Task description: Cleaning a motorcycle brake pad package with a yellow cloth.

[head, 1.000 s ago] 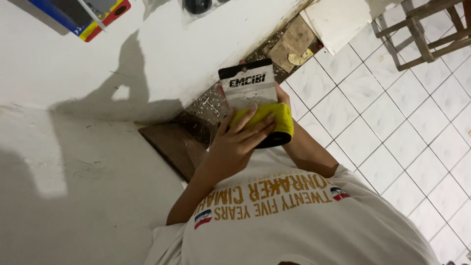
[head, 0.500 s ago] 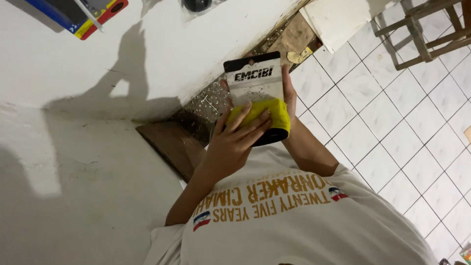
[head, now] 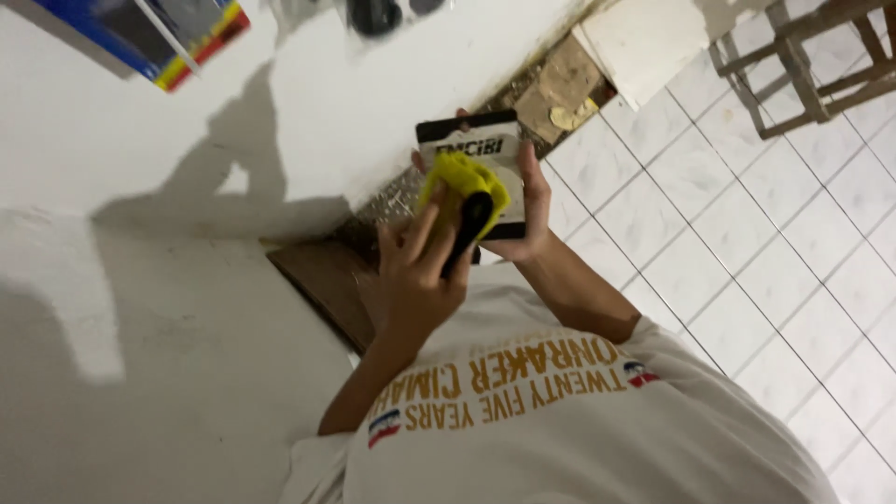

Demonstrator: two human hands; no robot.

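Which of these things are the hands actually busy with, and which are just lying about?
In hand:
- yellow and black tool, gripped by the left hand
- flat packet, white with a black top strip, held by the right hand

Lying about:
- wooden stool on the tiled floor
- brown board
- blue and yellow box
- loose white tile

Single view: head-worn camera, looking steeply down the wearer's front. The white shirt (head: 560, 429) fills the bottom of the frame, very near the lens. Both forearms run up to frame centre, at arm's length. White tiled floor (head: 747, 243) occupies the right half, farther off. A white surface (head: 140, 327) covers the left. No second view shares the scene.
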